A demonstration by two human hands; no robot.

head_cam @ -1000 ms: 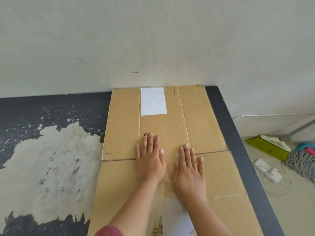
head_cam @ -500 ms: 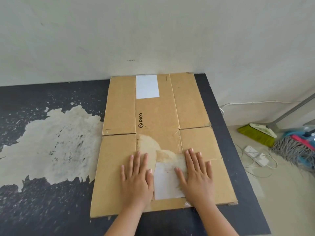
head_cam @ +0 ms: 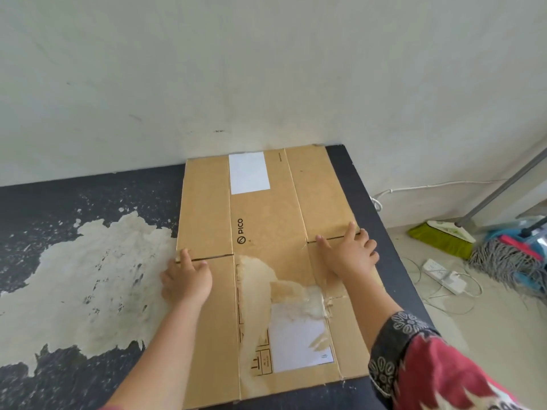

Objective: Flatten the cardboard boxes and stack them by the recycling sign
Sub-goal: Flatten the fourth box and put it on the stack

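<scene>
Left hand (head_cam: 186,281): thumb and index finger lie at the slit between the two left flaps; the other fingers curl over the left edge of the flattened cardboard box (head_cam: 266,261), gripping it. Right hand (head_cam: 349,251): index finger and thumb are extended along the slit between the right flaps; the remaining fingers bend down over the right edge, holding it. The right sleeve (head_cam: 438,362) is red with a dark patterned cuff.

The box lies flat on a dark table (head_cam: 88,202) with worn, pale patches, its far edge touching the wall (head_cam: 266,69). It bears the print "PICO", a white label (head_cam: 249,172) near the wall, and a torn white label (head_cam: 299,338) near the person.

On the floor (head_cam: 488,335) to the right: a green broom (head_cam: 441,236), a mop (head_cam: 509,255), a white power strip (head_cam: 442,272).
</scene>
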